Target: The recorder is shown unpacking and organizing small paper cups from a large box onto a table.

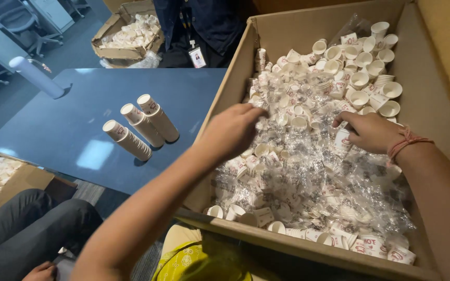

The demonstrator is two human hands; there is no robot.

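A blue tabletop (pixel 79 130) sits beside a big cardboard box (pixel 235 67). Both hands, left (pixel 230 130) and right (pixel 371 132), curl fingers into loose paper cups (pixel 339 67) under clear plastic wrap (pixel 334 177). Three cup stacks (pixel 141 125) lie at nine o'clock.

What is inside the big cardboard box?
The cardboard box holds many small white paper cups, some under clear plastic wrap. Both hands reach in. The box's bottom is covered.
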